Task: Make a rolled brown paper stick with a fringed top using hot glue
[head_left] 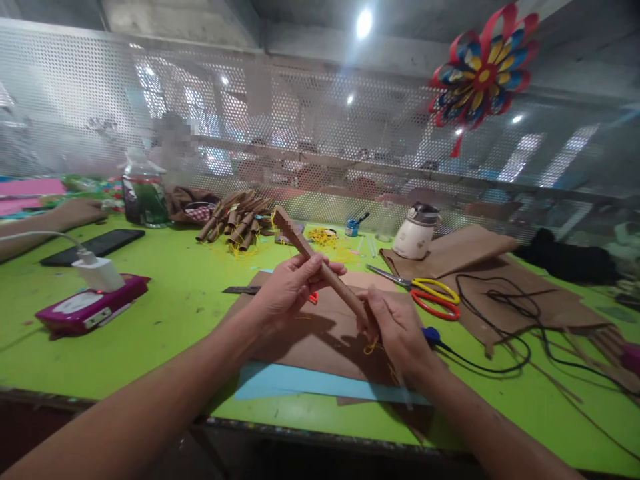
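Note:
A long, narrow roll of brown paper (340, 285) slants across the middle of the head view, its far end higher and to the left. My left hand (294, 283) is closed around its middle, thumb on top. At the near end my right hand (397, 327) pinches the roll, where yellow thread (370, 348) hangs. A blue piece with a black cord (431, 336) shows beside my right hand; whether I hold it cannot be made out. Below lie a brown sheet (320, 353) and light blue paper (275, 383).
Scissors with yellow and red handles (435, 297) lie right of the sheet. Finished brown rolls (240, 220) are heaped at the back. A white kettle-like bottle (415, 233), a purple power strip (93, 303), a phone (95, 247) and another person's arm (55, 223) are around.

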